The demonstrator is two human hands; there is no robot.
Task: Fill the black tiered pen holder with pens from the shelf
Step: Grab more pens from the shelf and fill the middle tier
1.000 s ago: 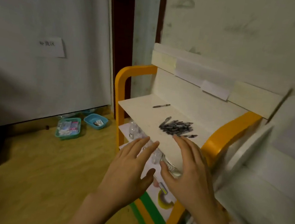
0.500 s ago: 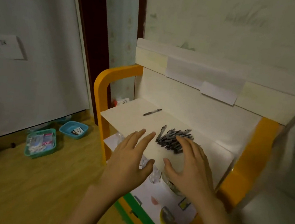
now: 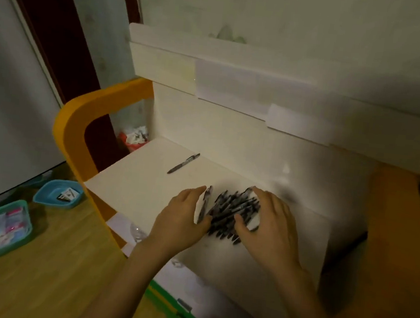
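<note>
A pile of several black pens (image 3: pixel 233 210) lies on the white top shelf (image 3: pixel 136 179) of an orange-framed rack. My left hand (image 3: pixel 179 220) curls around the pile's left side, thumb at its near edge. From the right, my right hand (image 3: pixel 273 223) closes round the pile, fingers over the top and thumb tucked against the near pens. One more black pen (image 3: pixel 183 163) lies alone further back on the shelf. The black tiered pen holder is not in view.
The rack's orange side frame (image 3: pixel 76 128) curves up at the left; a white back panel (image 3: pixel 237 94) rises behind the shelf. On the wooden floor at the left sit a blue tray (image 3: pixel 57 192) and a green basket (image 3: pixel 2 229) of small items. Lower shelves hold clear objects.
The view has come closer to the shelf. Both hands have moved forward from above the shelf's front edge onto the pen pile and curled in on it from either side.
</note>
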